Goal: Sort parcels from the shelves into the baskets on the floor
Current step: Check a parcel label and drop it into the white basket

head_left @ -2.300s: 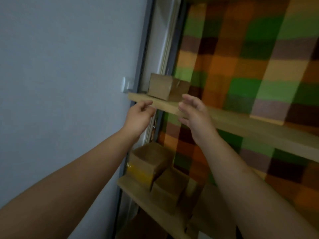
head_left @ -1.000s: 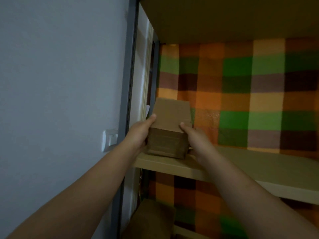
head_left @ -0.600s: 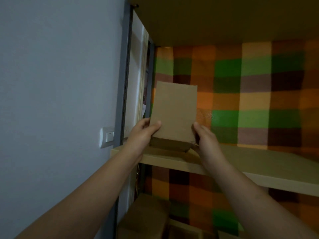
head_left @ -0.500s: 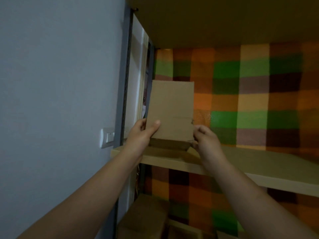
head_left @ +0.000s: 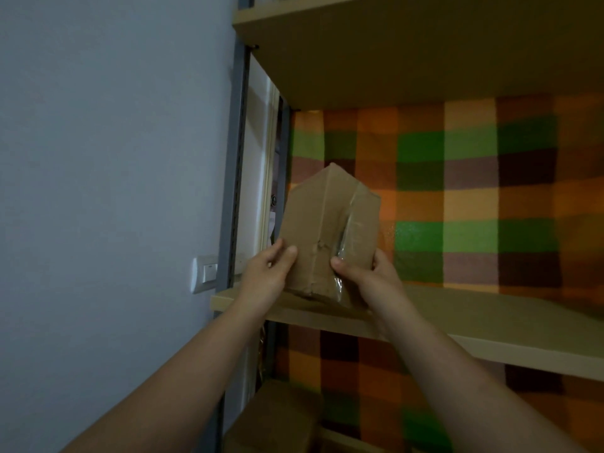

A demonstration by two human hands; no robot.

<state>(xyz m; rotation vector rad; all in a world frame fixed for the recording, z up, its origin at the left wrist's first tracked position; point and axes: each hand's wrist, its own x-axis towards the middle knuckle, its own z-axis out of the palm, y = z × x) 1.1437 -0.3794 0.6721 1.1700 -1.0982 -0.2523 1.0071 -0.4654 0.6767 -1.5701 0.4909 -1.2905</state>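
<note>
A brown cardboard parcel (head_left: pixel 327 230) with clear tape down one face is held tilted on its corner, just above the left end of the wooden shelf (head_left: pixel 457 318). My left hand (head_left: pixel 268 273) grips its lower left side, thumb on the front face. On the lower right side my right hand (head_left: pixel 369 273) grips it, thumb pressed by the tape seam. No baskets are in view.
Another shelf board (head_left: pixel 408 44) hangs overhead. A checked orange, green and brown cloth (head_left: pixel 490 197) covers the back. More cardboard boxes (head_left: pixel 277 420) sit on the shelf below. A grey wall with a light switch (head_left: pixel 205 273) and a metal upright (head_left: pixel 233 191) are to the left.
Both hands reached the parcel on the shelf, took hold of it and tipped it up. In the last half second it has turned, showing an edge and the taped face.
</note>
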